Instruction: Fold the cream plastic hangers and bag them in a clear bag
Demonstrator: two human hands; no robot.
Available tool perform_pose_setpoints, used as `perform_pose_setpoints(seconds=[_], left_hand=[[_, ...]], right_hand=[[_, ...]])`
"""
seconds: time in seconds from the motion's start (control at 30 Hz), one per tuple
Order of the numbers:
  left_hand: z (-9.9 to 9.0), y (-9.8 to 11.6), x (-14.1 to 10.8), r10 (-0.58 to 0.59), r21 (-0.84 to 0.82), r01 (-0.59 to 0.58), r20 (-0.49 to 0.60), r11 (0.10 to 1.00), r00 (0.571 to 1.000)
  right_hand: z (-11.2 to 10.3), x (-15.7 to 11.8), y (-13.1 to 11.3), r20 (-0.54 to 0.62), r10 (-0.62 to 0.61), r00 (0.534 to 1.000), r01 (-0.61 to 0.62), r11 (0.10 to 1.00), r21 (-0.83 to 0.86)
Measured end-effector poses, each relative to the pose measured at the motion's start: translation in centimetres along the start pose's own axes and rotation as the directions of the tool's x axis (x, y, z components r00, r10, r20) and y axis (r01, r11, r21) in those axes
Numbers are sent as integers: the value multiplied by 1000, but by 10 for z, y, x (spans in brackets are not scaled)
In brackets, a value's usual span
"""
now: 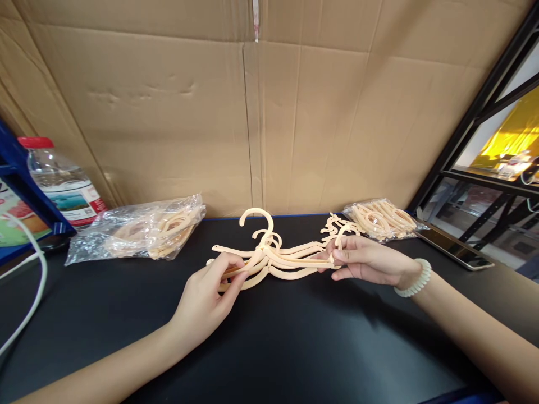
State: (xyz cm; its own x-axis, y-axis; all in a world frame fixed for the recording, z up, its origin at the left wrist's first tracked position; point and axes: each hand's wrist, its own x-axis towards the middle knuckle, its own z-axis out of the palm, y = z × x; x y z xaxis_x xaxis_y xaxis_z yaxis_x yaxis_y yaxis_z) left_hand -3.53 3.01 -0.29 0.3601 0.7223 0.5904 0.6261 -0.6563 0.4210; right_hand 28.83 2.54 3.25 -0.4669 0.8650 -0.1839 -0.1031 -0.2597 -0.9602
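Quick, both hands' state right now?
Left hand: closed, holding one arm of a peach-coloured plastic clothes hanger.
Right hand: closed, pinching a small curved peach-coloured plastic piece by the hanger's other end.

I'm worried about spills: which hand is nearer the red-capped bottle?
Left. The left hand, on the hangers, is right of the bottle and nearer the camera; the right hand is farther right, past the hangers' hooks.

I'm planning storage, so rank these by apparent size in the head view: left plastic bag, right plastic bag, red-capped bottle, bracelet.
1. Left plastic bag
2. Red-capped bottle
3. Right plastic bag
4. Bracelet
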Motion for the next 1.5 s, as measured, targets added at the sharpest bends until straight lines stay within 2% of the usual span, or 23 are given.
perform_pose_setpoints(seconds=[0.13, 0.3, 0.6, 0.93, 1.3, 1.5], left_hand=[[0, 0, -1, 1, 6, -1, -4, 1000, 1000], [1, 0, -1, 27, 12, -27, -16, 1000, 1000], [1, 0, 0, 75, 18, -75, -35, 997, 997], [1, -4, -3, 81, 6, -81, 6, 997, 997], [0, -4, -2, 36, -10, -36, 35, 999, 999], [0, -3, -3, 9, -10, -8, 48, 1000, 999]], right_hand=[[0, -1, -1, 60, 43, 997, -42, 999, -8], [1, 0, -1, 68, 84, 994, -82, 996, -31], [-3, 0, 1, 81, 64, 995, -63, 998, -25], [2, 7, 9, 29, -75, 997, 77, 993, -85], [6, 8, 12, 30, -238, 971, 240, 959, -151], [5, 11, 15, -44, -267, 963, 254, 948, -193]])
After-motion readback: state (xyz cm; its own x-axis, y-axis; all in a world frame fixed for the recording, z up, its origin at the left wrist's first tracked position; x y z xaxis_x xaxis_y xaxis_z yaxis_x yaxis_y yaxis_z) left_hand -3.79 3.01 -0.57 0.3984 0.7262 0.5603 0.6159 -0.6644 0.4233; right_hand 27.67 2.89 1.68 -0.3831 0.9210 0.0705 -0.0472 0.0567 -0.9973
